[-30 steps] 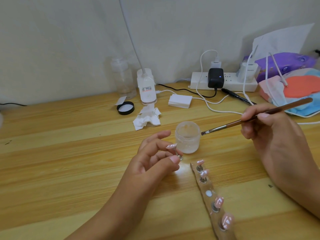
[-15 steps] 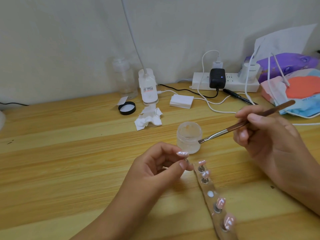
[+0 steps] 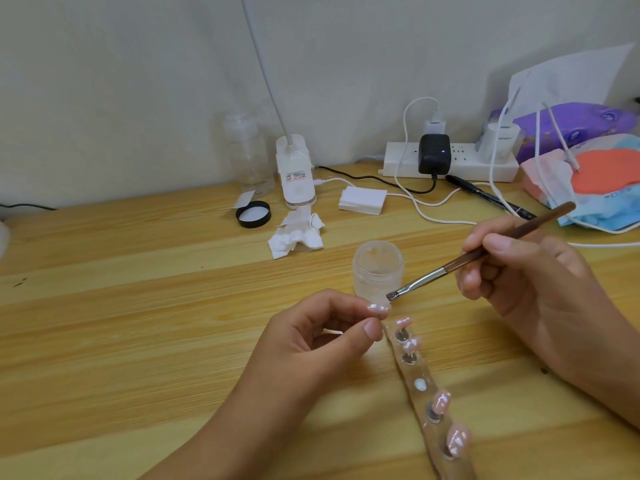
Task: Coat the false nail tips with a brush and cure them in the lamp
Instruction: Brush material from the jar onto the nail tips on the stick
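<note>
The left hand (image 3: 311, 344) was over the wooden counter (image 3: 138, 306), its grip narrowed to a pinch, with thumb and forefinger holding a glossy pink false nail tip (image 3: 378, 308). The right hand (image 3: 526, 282) had its grip curled round a brown-handled brush (image 3: 460, 259). The bristles met the edge of that tip, just in front of an open clear jar (image 3: 378, 268). Beside them a clear holder strip (image 3: 424, 386) lay on the counter with four more pink tips (image 3: 441, 401). A white gooseneck lamp (image 3: 296, 171) stood by the wall.

Glossy nail tips (image 3: 457, 439) — matt wooden table (image 3: 138, 306) (visibly grained).
</note>
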### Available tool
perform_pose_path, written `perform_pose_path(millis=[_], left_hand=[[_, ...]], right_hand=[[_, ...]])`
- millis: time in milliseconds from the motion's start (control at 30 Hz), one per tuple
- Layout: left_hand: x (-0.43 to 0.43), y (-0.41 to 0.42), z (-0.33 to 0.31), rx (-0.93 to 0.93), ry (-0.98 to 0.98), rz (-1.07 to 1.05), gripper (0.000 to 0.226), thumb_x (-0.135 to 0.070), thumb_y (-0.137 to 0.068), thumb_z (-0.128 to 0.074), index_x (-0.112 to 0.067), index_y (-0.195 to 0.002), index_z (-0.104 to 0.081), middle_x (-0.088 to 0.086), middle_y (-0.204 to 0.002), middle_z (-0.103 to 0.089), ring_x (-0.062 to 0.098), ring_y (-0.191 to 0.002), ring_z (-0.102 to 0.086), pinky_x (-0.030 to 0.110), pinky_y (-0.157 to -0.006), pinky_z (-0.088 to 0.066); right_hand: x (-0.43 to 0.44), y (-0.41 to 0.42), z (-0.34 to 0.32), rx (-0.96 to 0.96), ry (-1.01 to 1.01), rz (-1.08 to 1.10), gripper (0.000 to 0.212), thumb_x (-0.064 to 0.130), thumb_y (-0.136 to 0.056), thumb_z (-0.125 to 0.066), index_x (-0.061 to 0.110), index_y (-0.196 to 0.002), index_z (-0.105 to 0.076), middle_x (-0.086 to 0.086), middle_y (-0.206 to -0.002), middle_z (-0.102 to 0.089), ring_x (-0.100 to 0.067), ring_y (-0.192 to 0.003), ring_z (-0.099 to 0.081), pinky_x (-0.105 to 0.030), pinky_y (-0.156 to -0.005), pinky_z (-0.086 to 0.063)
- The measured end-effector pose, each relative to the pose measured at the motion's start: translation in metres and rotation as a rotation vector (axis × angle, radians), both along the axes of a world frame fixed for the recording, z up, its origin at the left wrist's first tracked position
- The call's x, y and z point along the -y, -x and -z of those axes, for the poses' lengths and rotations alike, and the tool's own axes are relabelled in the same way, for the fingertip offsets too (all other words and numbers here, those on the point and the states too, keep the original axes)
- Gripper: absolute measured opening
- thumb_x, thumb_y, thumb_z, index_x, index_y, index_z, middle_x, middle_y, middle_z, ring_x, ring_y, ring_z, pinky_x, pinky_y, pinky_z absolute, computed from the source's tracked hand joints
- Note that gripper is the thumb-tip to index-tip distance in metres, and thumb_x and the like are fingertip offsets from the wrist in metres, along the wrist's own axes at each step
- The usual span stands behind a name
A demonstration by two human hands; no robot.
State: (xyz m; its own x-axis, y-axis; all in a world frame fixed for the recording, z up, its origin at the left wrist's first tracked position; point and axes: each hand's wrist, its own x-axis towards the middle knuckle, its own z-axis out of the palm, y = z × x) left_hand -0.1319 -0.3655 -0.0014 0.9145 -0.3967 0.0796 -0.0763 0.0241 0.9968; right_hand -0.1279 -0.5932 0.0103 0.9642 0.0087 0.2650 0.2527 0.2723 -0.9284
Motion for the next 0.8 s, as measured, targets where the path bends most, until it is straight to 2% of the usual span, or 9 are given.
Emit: perform_pose_path(millis=[400,533,667,800], left_hand=[[0.0001,0.0018,-0.0031,0.012,-0.025,0.011,0.012,-0.038,-0.07,-0.073,-0.03,-0.08,-0.074,-0.013,-0.08,-0.07,-0.001,-0.075,-0.06,0.008,-0.066,-0.044],[0.0002,0.0023,-0.0046,0.006,-0.015,0.012,0.005,-0.026,-0.074,-0.075,-0.028,-0.078,-0.073,-0.012,-0.083,-0.072,-0.001,-0.076,-0.061,0.008,-0.066,-0.045],[-0.0007,0.0028,-0.0047,0.01,-0.005,0.027,0.011,-0.035,-0.07,-0.073,-0.028,-0.079,-0.073,-0.008,-0.088,-0.073,0.001,-0.079,-0.062,0.01,-0.068,-0.046],[-0.0007,0.0029,-0.0035,0.01,-0.017,0.031,0.011,-0.037,-0.071,-0.073,-0.029,-0.079,-0.073,-0.002,-0.086,-0.072,0.005,-0.08,-0.062,0.011,-0.069,-0.047]], right_hand=[[-0.0004,0.0009,0.0021,0.032,0.047,-0.032,0.026,0.014,-0.084,-0.05,0.022,-0.072,-0.072,-0.002,-0.058,-0.059,-0.012,-0.055,-0.058,-0.019,-0.056,-0.05],[0.0007,0.0007,0.0031,0.062,0.071,-0.018,0.018,0.015,-0.083,-0.057,0.023,-0.076,-0.072,-0.001,-0.063,-0.061,-0.011,-0.058,-0.06,-0.018,-0.059,-0.051],[0.0014,0.0009,0.0036,0.066,0.068,-0.016,0.015,0.023,-0.081,-0.057,0.023,-0.078,-0.072,-0.001,-0.064,-0.062,-0.012,-0.061,-0.061,-0.018,-0.061,-0.051],[0.0017,0.0008,0.0039,0.061,0.072,0.018,0.025,0.013,-0.086,-0.052,0.023,-0.075,-0.071,-0.002,-0.062,-0.061,-0.012,-0.06,-0.06,-0.018,-0.06,-0.051]])
